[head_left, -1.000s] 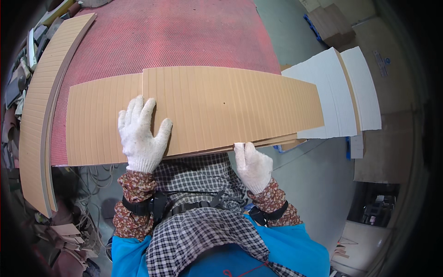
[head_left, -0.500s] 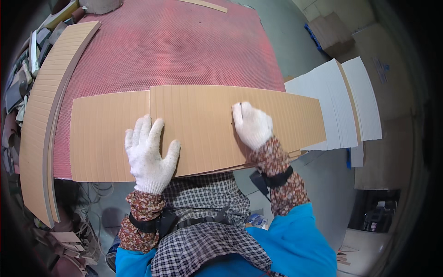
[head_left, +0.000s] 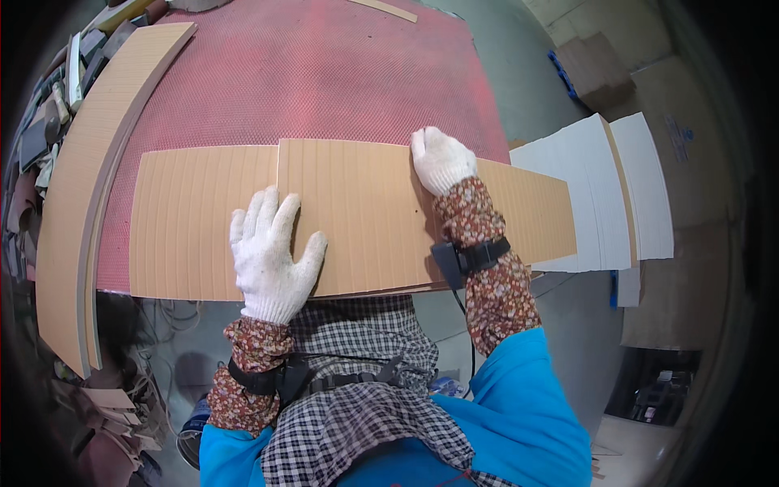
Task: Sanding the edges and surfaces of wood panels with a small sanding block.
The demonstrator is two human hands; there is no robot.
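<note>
Two wood-grain boards lie across the near part of a red mesh-covered table, their faces marked with fine stripes. The right board overlaps or butts against the left board; I cannot tell which. My left hand, in a white knit glove, rests flat with fingers spread across the seam between them. Also gloved, my right hand is closed at the far edge of the right board. Whatever its curled fingers hold, if anything, is hidden. More board edges peek out beneath the right board's near side.
Long curved boards are stacked along the left side of the red table. Tools and scraps crowd beyond them. White panels stand off the right end. Farther right sits a brown stack on a blue pallet.
My right hand has moved away from me, from the middle of the right board to its far edge, still closed. The left hand stays spread on the boards.
</note>
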